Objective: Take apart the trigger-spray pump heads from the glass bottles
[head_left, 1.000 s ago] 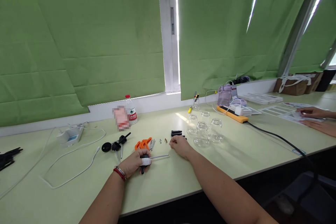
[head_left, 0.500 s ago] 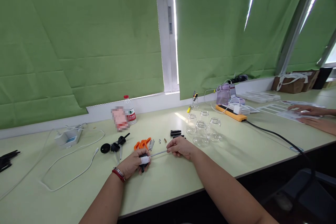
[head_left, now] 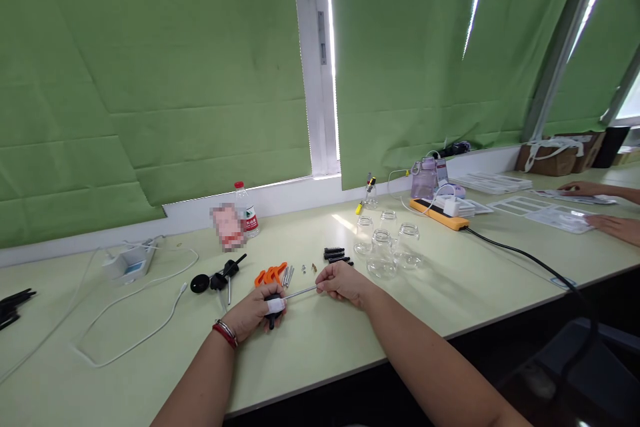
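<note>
Gripped in the left hand [head_left: 270, 310], with fingers wrapped around: dark black plastic piece [head_left: 273, 321] with a thin, straight silver metal rod [head_left: 300, 292], at lower centre of the frame. Pinched lightly around the rod's far end, near frame centre: thumb and fingertips of the right hand [head_left: 343, 283], nearly closed. Not possible to tell of any small part hidden between them.

Caution: possible slip at the rod's end, from smooth metal and a fingertip-only pinch. Possible sideways swing of the rod, from hands out of line. Possible scattering of the tiny silver metal pieces [head_left: 303, 269] and small brass-coloured piece [head_left: 315, 267], near centre, from a low sweep of the right knuckles. Possible knocking of the clear glass jars [head_left: 382, 263], right of centre, from an outward swing.

Front edge of the pale green tabletop [head_left: 320, 363]: sloping up to the right, beneath both forearms. Room for moving: downward from the hands, between the forearms. Limited above by curved orange plastic pieces [head_left: 271, 275] and black ribbed pieces [head_left: 334, 253].
</note>
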Motion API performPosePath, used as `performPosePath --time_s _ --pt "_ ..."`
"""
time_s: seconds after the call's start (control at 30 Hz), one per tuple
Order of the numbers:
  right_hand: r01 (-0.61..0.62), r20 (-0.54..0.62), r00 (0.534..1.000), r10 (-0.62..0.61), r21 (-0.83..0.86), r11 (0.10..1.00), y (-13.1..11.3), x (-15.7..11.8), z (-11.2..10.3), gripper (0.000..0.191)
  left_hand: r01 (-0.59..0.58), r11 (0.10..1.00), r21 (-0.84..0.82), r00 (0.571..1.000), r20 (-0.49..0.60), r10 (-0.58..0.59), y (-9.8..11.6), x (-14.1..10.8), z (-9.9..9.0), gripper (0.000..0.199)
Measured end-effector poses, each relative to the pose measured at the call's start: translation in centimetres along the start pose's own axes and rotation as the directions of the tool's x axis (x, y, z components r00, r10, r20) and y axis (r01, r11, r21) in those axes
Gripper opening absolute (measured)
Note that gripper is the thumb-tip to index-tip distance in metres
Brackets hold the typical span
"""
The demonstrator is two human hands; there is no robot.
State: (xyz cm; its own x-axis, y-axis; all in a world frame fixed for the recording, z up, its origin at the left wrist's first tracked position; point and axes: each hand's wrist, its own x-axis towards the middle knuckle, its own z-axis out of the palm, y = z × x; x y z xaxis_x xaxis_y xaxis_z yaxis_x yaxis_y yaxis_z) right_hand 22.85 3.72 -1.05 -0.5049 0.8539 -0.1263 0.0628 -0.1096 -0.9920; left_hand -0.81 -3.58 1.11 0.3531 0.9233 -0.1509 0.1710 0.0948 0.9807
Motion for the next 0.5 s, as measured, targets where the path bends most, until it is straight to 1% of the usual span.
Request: performPosePath --time_s 0.27,0.5 --pt "-0.025 -0.016 1.000 0.024 -0.029 0.999 -0.46 -0.37 0.31 0.010 0.022 1.000 0.014 1.000 0.006 -0.022 0.21 0.02 0.03 0.018" --pt "0.033 -0.044 0.998 -0.040 -0.149 0.988 0.04 -0.25 0.36 0.004 0.011 1.000 0.020 1.000 0.005 -0.012 0.08 0.02 0.00 0.020"
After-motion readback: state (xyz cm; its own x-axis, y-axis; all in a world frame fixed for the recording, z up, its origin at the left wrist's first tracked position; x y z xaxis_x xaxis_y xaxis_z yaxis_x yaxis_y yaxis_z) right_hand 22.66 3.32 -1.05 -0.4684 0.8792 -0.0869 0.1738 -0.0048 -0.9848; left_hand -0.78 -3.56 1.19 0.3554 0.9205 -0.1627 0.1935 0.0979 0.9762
